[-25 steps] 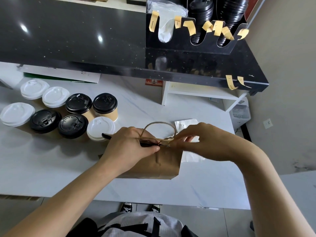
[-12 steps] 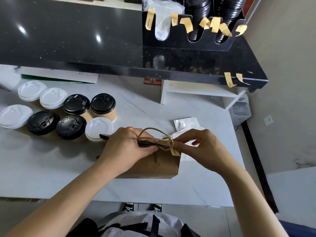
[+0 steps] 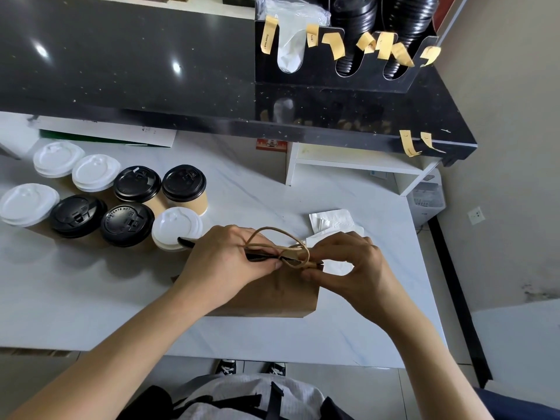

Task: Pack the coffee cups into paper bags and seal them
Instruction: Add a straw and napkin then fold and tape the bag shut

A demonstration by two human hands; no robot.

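A brown paper bag [image 3: 272, 295] stands near the front edge of the white marble table [image 3: 91, 304]. My left hand [image 3: 224, 265] grips the bag's pinched top together with a thin black stick that pokes out to the left. My right hand [image 3: 351, 268] pinches a tan sticker strip [image 3: 304, 258] at the right end of the bag's top, beside the twine handles [image 3: 272, 237]. Several lidded coffee cups [image 3: 185, 189], with black or white lids, stand in a cluster to the left of the bag. What is inside the bag is hidden.
White paper packets [image 3: 333, 221] lie behind the bag. A black counter [image 3: 151, 71] overhangs the back of the table and carries a lid dispenser [image 3: 348, 40] hung with tan sticker strips. A white shelf [image 3: 357, 165] stands at the back right. The table's right edge drops to the floor.
My right hand has drawn in closer to the bag's top and now pinches the sticker strip at its right end. My left hand has kept its grip.
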